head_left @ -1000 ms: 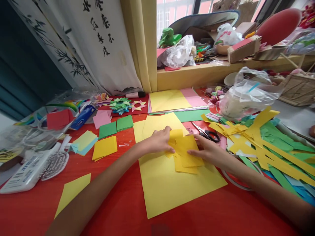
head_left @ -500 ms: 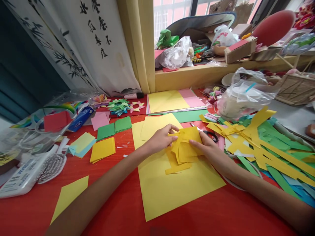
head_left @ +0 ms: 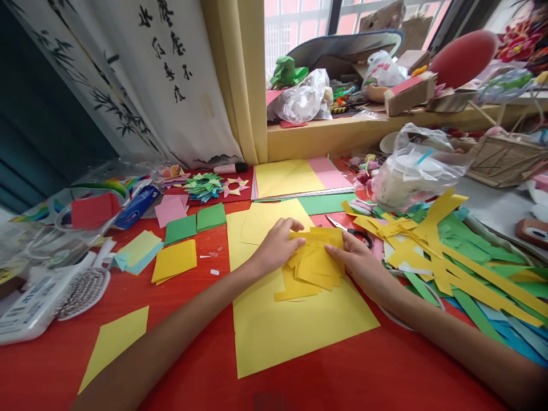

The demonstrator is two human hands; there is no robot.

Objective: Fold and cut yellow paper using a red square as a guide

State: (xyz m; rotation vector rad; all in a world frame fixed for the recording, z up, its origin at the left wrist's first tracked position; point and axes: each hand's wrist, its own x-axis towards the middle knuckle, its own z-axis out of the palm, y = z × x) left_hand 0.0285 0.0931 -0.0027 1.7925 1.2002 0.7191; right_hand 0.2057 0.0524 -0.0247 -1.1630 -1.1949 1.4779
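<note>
My left hand point(head_left: 278, 246) pinches the left edge of a bunch of loose yellow paper pieces point(head_left: 315, 264). On the other side my right hand point(head_left: 358, 261) grips the same bunch, thumb on top. The pieces overlap unevenly, and a narrow strip sticks out below them. Beneath lies a large pale yellow sheet point(head_left: 299, 337), with another pale yellow sheet point(head_left: 276, 214) behind. Just past my right hand, scissors point(head_left: 362, 236) with black handles lie with their blades pointing left.
Yellow squares point(head_left: 174, 260) and green squares point(head_left: 212, 217) lie in stacks to the left. Folded paper stars point(head_left: 206, 186) sit behind them. Yellow and green offcuts point(head_left: 445, 251) heap up on the right. A plastic-bagged cup point(head_left: 405, 180) stands behind that heap.
The yellow pieces have dropped slightly and fanned out lower over the large sheet between my hands. Both hands keep hold of them. The whole view has shifted slightly.
</note>
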